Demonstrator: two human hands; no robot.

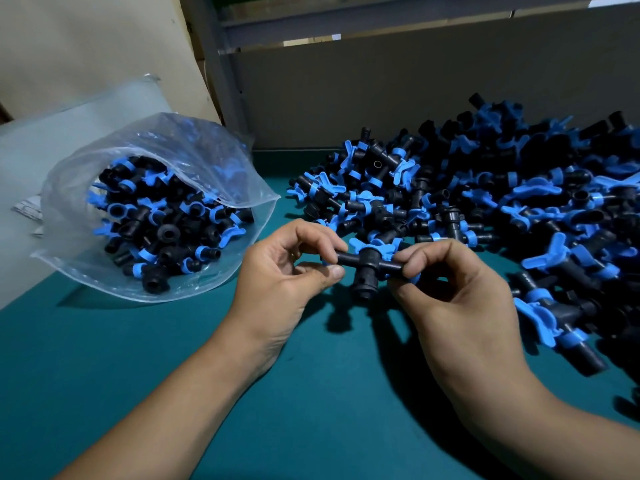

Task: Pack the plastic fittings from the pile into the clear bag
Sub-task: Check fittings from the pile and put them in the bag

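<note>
Green table [311, 393], head view: left hand [287, 271] and right hand [460, 289] fingers pinch one black fitting [369, 263] between clear bag [152, 216] and pile [502, 209]; risk: light end pinch may drop it short of bag.

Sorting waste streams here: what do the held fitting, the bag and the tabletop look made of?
Fitting: moulded plastic, matte black body with a blue handle. Bag: thin clear film, glossy and crinkled. Tabletop: teal, matte, possibly a rubber or felt mat.
</note>
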